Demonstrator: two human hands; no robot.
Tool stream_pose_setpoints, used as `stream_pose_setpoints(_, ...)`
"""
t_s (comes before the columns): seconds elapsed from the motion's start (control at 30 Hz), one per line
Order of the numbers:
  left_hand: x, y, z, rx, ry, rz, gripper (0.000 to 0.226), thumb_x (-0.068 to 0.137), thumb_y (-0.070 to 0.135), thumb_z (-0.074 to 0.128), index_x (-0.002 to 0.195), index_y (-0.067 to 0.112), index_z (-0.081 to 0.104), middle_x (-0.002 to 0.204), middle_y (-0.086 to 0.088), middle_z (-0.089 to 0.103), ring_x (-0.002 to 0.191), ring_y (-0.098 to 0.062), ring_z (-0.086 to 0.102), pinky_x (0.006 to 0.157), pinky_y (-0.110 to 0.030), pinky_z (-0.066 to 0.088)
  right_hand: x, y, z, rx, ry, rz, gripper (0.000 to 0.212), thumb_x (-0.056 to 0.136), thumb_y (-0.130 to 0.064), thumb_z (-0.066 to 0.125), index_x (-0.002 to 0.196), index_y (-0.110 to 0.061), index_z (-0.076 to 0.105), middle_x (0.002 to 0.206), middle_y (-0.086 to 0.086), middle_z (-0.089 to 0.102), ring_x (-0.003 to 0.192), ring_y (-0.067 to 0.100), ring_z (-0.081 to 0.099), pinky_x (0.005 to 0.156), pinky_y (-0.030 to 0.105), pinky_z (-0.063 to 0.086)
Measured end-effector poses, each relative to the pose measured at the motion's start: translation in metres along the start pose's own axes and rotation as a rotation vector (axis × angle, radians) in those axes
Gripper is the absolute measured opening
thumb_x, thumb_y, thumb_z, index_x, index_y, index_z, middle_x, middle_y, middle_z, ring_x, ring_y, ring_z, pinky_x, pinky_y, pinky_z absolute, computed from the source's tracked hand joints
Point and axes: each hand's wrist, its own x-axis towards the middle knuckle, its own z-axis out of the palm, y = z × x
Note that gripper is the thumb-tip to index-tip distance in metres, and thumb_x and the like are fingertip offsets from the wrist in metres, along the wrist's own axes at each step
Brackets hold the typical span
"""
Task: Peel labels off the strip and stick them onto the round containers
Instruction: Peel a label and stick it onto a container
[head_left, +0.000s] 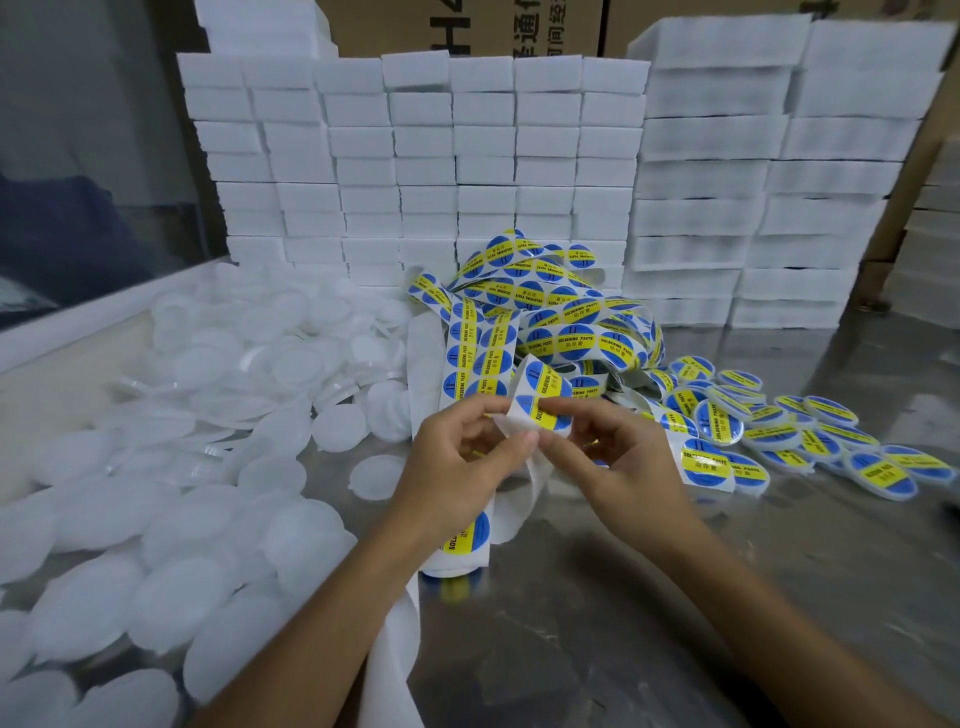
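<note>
Both hands (457, 457) (618, 457) pinch label strip (540, 400)

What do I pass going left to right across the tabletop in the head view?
Pile of plain white containers → left hand → label strip pinched between both hands → right hand → labelled containers.

Bare containers (171, 467) heaped left of the grip, labelled containers (789, 436) right, strip tangle (545, 312) behind, all on the worktop (597, 597)
</note>
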Motion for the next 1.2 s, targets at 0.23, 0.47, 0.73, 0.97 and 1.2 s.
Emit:
stream_pose_setpoints(0.23,-0.001,-0.002,0.001,0.056,-0.03,0.075,0.012,0.085,0.021,0.071,0.086,0.01,0.075,0.09,-0.014,0.066,0.085,-0.033,0.065,0.076,-0.052,0.054,-0.001,0.002,0.0,-0.091,0.048,-0.112,0.009,0.086,-0.021,0.072,0.092,-0.026,0.076,0.068,-0.001,0.061,0.061,0.017,0.052,0.057,0.027,0.043)
stream_pose_setpoints(0.47,-0.004,-0.001,0.002,0.046,-0.143,0.054,0.01,0.079,0.022,0.064,0.08,0.017,0.072,0.073,0.0,0.069,0.073,-0.014,0.064,0.07,-0.035,0.052,0.003,0.005,-0.004,0.024,0.178,-0.01,0.01,0.09,-0.013,0.069,0.081,-0.016,0.074,0.069,-0.002,0.069,0.061,0.012,0.059,0.057,0.027,0.048)
stream_pose_setpoints(0.73,-0.005,-0.001,0.003,0.123,-0.13,0.047,0.008,0.073,0.021,0.064,0.078,0.024,0.069,0.069,0.002,0.067,0.066,-0.022,0.061,0.065,-0.037,0.051,0.013,0.007,-0.024,0.411,0.462,0.388,0.011,0.09,-0.024,0.071,0.081,-0.018,0.073,0.067,-0.006,0.07,0.064,0.007,0.065,0.056,0.018,0.05)
stream_pose_setpoints(0.97,-0.01,0.005,-0.004,0.343,-0.087,0.332,0.032,0.071,0.056,0.074,0.087,0.029,0.067,0.072,0.006,0.059,0.072,-0.014,0.059,0.063,-0.021,0.046,0.012,0.002,-0.027,0.577,0.362,0.428,0.017,0.085,-0.012,0.072,0.1,-0.018,0.076,0.1,0.003,0.076,0.092,0.013,0.073,0.075,0.024,0.05)
stream_pose_setpoints(1.2,0.007,0.004,-0.035,0.566,0.428,0.135,0.03,0.092,0.031,0.054,0.071,0.011,0.063,0.063,-0.003,0.064,0.066,-0.026,0.061,0.063,-0.04,0.05,0.013,-0.001,-0.027,0.564,0.266,0.376,0.015,0.079,-0.014,0.073,0.081,-0.027,0.081,0.093,-0.008,0.076,0.083,0.007,0.069,0.07,0.021,0.051)
